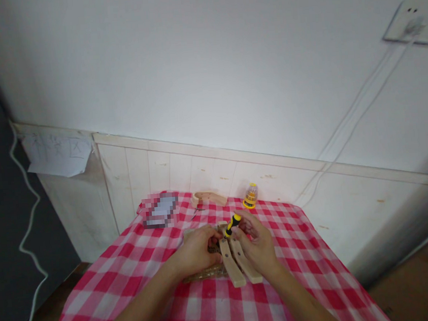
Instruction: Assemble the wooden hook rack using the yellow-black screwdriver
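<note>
A yellow and black screwdriver (233, 225) is gripped in my right hand (259, 241), its tip pointing down to the left at a curved wooden piece (233, 268). Dark round spots, perhaps screws or holes, show along that piece. Just right of it lies a similar wooden piece (249, 264), partly behind my right fingers. My left hand (200, 248) is closed at the upper left of the wood, fingers pinched near the screwdriver's tip. What those fingers hold, if anything, is hidden. Beneath the left hand a brown, shiny package or board (204, 275) shows in part.
At the table's far edge stand a clear-and-yellow bit container (251, 197) and another curved wooden piece (209, 197). A blurred phone-like rectangle (161, 210) lies far left on the red checked tablecloth (196, 305). Behind is a white wall with cables (358, 104) running from a socket (412, 23).
</note>
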